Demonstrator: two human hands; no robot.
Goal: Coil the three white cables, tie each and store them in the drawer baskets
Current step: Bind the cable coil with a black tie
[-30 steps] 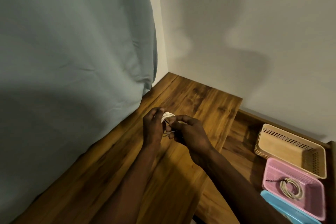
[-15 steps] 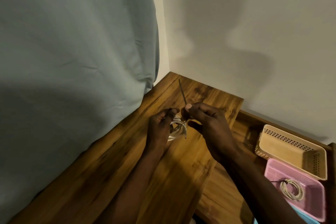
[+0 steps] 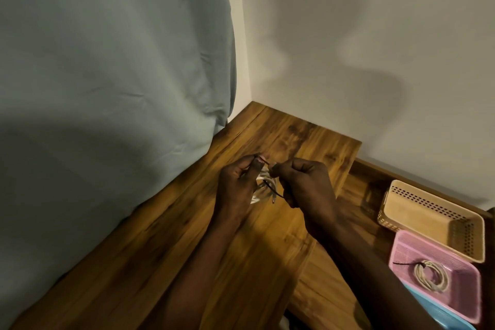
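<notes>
One tied coil [image 3: 431, 275] lies in the pink basket [image 3: 401, 249]. Beside it, my left hand [image 3: 237, 185] and right hand [image 3: 305, 186] pinch a dark tie [image 3: 273, 190] round another white cable coil [image 3: 263, 186].

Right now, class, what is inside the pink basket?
Inside the pink basket lies one coiled white cable with a dark tie trailing from it. The basket's near right corner runs out of frame, so anything there cannot be seen.

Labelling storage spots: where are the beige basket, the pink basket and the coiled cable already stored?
beige basket [image 3: 401, 190]: head view, far perforated wall.
pink basket [image 3: 401, 249]: head view, bare floor near left corner.
stored coiled cable [image 3: 439, 280]: head view, right side of the coil.
</notes>
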